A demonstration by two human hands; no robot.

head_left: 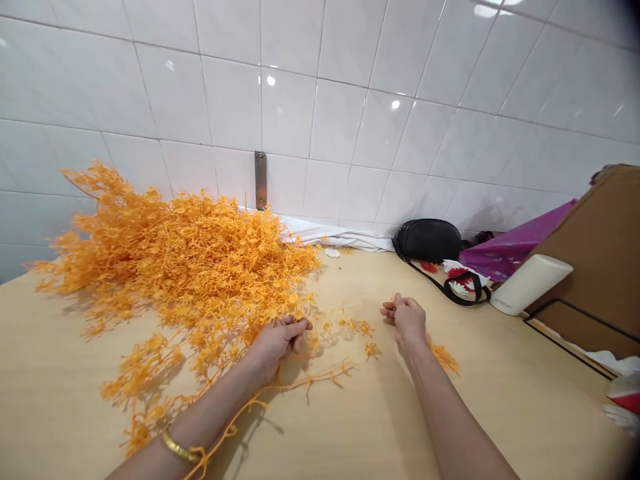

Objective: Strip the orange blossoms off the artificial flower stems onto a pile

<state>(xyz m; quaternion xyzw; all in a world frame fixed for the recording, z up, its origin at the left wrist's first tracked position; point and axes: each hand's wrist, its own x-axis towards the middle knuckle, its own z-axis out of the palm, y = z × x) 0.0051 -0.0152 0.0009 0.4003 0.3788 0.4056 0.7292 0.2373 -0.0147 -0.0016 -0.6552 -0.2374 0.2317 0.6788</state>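
Note:
A large heap of orange plastic flower sprays (pixel 190 260) spreads over the left side of the table. At its right edge, my left hand (pixel 280 343) is closed around an orange plastic flower stem (pixel 315 379), which extends right from under the palm and trails down along the forearm. Several small loose orange flowers (pixel 371 350) lie between my hands. My right hand (pixel 410 321) hovers to the right with its fingers pinched together; whatever they hold, if anything, is too small to make out. Partly behind the right wrist lies a small orange flower cluster (pixel 444 359).
Along the tiled wall (pixel 290 113) lies a white cloth (pixel 340 235). A black bag (pixel 429 240) with a strap sits at the back right, near red and white flowers (pixel 461 279). Further right are a cream bottle (pixel 533 283), a purple bag (pixel 515 247) and a cardboard box (pixel 595 260).

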